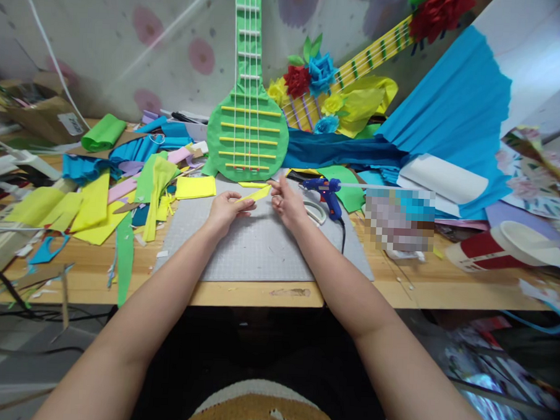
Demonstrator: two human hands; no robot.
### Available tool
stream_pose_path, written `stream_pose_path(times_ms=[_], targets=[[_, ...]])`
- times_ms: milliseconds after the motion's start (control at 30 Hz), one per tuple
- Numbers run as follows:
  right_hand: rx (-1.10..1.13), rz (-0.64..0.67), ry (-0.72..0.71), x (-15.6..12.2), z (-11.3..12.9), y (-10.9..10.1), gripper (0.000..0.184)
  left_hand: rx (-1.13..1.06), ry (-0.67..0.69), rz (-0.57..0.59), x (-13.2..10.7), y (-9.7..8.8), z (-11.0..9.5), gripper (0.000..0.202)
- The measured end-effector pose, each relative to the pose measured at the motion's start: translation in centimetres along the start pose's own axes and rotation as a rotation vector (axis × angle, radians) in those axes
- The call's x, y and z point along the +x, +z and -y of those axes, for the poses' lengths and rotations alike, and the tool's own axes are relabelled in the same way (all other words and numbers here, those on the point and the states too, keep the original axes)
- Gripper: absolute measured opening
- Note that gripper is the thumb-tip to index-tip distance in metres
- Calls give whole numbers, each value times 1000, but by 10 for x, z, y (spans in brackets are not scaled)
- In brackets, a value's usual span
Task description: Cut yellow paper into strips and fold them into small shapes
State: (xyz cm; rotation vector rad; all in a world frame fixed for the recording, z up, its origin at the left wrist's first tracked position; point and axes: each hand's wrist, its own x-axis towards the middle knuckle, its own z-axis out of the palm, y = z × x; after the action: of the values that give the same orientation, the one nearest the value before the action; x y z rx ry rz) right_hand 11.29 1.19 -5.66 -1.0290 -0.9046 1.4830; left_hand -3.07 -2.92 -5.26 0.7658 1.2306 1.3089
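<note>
Between my two hands, above the grey cutting mat (259, 252), is a folded yellow paper strip (259, 194). My left hand (226, 214) pinches its left end between thumb and fingers. At the right end, the curled fingers of my right hand (288, 204) close on the strip's tip. Another thin yellow strip (253, 185) lies just beyond, below a green paper-covered lute-like instrument (247, 134) with white strings and yellow bars, which stands upright. A blue glue gun (327, 193) lies right of my right hand, partly over a pale tape ring (316, 213).
Yellow paper scraps (94, 208) and green strips (124, 259) cover the left of the table. A folded yellow piece (196, 187) touches the mat. Behind stand a yellow flowered guitar (307, 115) and blue crepe paper (455, 112). A paper cup (501, 247) lies tipped at right.
</note>
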Motion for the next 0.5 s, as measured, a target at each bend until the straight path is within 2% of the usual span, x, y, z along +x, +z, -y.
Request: stream_pose_path(times_ms=[100,333,500], targets=[[-144,117,3,-7,-10,7,45,24,6,15,-1,-1,0,42],[-294,65,-131,-8,-16,9,41,119,-9,171,-1,-3,-3,42],[-363,99,-193,-8,-15,8,37,147,33,160,1,-3,-1,41]])
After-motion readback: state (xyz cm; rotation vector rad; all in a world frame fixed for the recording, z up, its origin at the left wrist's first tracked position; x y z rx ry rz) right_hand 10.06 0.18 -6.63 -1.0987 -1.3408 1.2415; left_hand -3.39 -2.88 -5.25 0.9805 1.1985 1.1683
